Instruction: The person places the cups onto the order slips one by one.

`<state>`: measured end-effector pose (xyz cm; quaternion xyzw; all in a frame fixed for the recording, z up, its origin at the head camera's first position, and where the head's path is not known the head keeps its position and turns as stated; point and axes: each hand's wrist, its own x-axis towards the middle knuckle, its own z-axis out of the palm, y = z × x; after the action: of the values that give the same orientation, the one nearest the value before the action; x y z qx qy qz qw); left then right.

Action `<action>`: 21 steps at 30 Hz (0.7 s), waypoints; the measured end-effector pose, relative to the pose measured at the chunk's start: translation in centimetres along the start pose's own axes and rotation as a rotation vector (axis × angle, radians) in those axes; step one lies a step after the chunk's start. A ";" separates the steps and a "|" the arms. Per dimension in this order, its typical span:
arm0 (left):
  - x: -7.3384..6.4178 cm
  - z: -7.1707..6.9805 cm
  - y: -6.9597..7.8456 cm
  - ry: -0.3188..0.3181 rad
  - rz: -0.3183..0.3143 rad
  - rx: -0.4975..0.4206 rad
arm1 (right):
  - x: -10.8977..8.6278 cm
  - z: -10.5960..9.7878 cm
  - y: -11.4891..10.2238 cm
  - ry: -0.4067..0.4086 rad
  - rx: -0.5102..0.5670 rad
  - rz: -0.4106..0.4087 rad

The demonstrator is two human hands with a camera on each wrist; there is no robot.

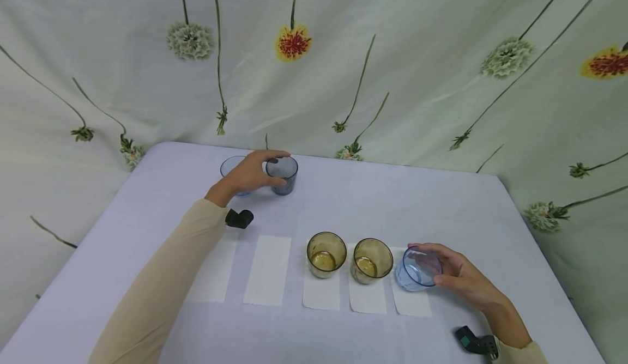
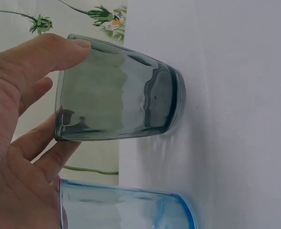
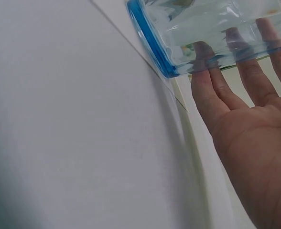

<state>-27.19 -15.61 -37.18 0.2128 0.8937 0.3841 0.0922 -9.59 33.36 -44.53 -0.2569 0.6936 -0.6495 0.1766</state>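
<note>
At the back left of the table, my left hand [image 1: 252, 172] grips a grey glass tumbler [image 1: 283, 176] by its rim, thumb on one side and fingers on the other. In the left wrist view the grey tumbler [image 2: 131, 95] stands upright, its base down at the cloth. Close beside it is a blue glass tumbler [image 2: 121, 205], partly hidden by the hand in the head view. My right hand [image 1: 466, 277] holds another blue glass tumbler [image 1: 417, 270] over the rightmost white paper strip, its fingers [image 3: 255, 81] wrapped round the side.
Two amber glass tumblers [image 1: 326, 254] [image 1: 371, 260] stand on neighbouring paper strips, left of the right hand. Farther left lie two more white strips [image 1: 267, 271], the leftmost partly covered by the left sleeve. A flower-printed cloth [image 1: 392, 70] hangs behind the white table [image 1: 417, 206].
</note>
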 end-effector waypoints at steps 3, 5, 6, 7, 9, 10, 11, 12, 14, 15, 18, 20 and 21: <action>-0.1 -0.3 0.2 0.001 -0.015 -0.001 | 0.0 0.0 0.0 -0.004 0.003 0.000; -0.1 -0.6 0.3 0.003 -0.010 0.001 | 0.0 0.0 0.0 -0.004 -0.001 0.001; -0.1 -0.7 0.5 0.008 -0.005 0.000 | 0.1 0.0 0.0 -0.005 0.002 -0.001; -0.2 -0.9 0.6 0.013 -0.001 -0.001 | 0.1 0.0 -0.1 -0.006 0.004 -0.003; -0.3 -1.1 0.8 0.026 0.008 -0.002 | 0.2 0.0 -0.1 -0.009 0.012 -0.005; -0.3 -1.2 0.9 0.034 0.013 -0.003 | 0.2 0.0 -0.1 -0.011 0.016 -0.006; -0.5 -1.3 1.1 0.041 0.017 -0.009 | 0.3 -0.1 -0.1 -0.014 0.023 -0.008; -0.6 -1.3 1.3 0.047 0.021 -0.014 | 0.3 -0.1 -0.1 -0.018 0.029 -0.009; -0.7 -1.3 1.5 0.048 0.037 -0.023 | 0.3 0.0 -0.1 -0.021 0.033 -0.010; -0.8 -1.3 1.5 0.046 0.045 -0.026 | 0.3 0.0 -0.2 -0.020 0.034 -0.009; -0.9 -1.2 1.9 0.036 0.060 -0.036 | 0.2 0.0 -0.1 -0.014 0.028 -0.006; -1.0 -1.1 2.0 0.032 0.065 -0.035 | 0.1 0.0 -0.1 -0.011 0.019 -0.002; -1.1 -1.1 2.0 0.034 0.067 -0.036 | 0.0 0.0 -0.1 -0.010 0.016 0.000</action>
<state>-25.94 -15.60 -34.97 0.2344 0.8805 0.4064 0.0680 -9.59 33.32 -44.40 -0.2586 0.6874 -0.6538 0.1821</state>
